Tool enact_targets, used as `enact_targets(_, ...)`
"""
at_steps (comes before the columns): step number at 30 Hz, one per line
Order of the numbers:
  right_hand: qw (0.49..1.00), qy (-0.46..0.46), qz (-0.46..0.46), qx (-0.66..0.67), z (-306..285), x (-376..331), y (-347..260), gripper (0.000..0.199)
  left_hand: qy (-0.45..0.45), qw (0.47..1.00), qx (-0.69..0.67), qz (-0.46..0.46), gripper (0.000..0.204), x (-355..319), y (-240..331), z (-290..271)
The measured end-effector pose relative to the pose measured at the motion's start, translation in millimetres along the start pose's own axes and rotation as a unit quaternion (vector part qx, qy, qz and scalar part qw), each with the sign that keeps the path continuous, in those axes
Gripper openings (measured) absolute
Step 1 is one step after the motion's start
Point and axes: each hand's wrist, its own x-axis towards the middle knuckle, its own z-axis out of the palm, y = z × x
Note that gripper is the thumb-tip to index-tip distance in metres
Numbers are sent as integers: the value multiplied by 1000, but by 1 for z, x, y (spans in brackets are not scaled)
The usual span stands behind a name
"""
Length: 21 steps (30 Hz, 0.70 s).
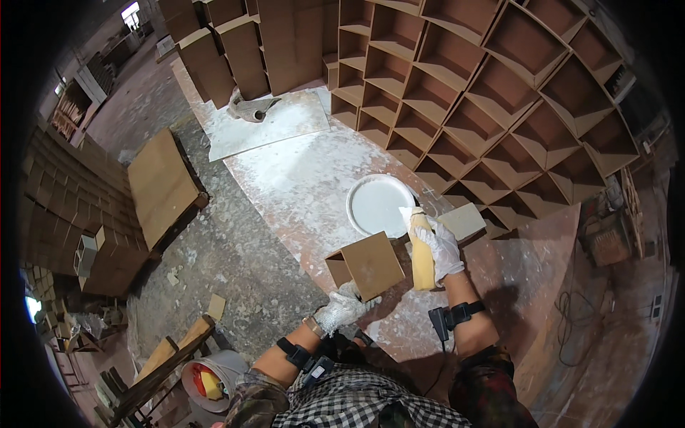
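Checked shirt and two strapped forearms enter at the lower centre of the frame.

Left hand, gloved, white with dust: fingers closed on the lower corner of a small open brown box, holding it tilted just above the worktop.

Right hand, gloved: wrapped shut round a yellow roller-like tool, held upright just right of the box; whether tool and box touch cannot be told.

White round dish: on the worktop just above both hands, centre of frame, holding what looks like white paste.

Grey block: on the worktop, right of the dish.

Lattice shelf unit: brown, many open cells, upper right of frame.

Stacked brown boxes: left of frame, with a flat board beside them.

Bucket: lower left, on the floor.

Step in hand, as judged: coating or filling the small box, tool loaded or about to be. Next move would call for a steady left grip while the tool meets a box face squarely.
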Motion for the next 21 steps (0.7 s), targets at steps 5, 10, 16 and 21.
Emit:
enact_targets(5, 959, -99, -130, -232, 21, -30, -26, 29, 5, 1000, 1, 9, 37, -1, -14, 3)
enact_targets(10, 737, -93, -296, -601, 71, -74, -37, 29, 11, 999, -40, -18, 36, -2, -27, 7)
enact_targets(16, 674, 13, -335, -658, 71, -32, -28, 37, -25, 991, 115, -69, 36, 3, -4, 3)
enact_targets(21, 688, -144, -350, -619, 70, -94, -38, 30, -42, 989, 55, -132, 38, -3, 11, -9)
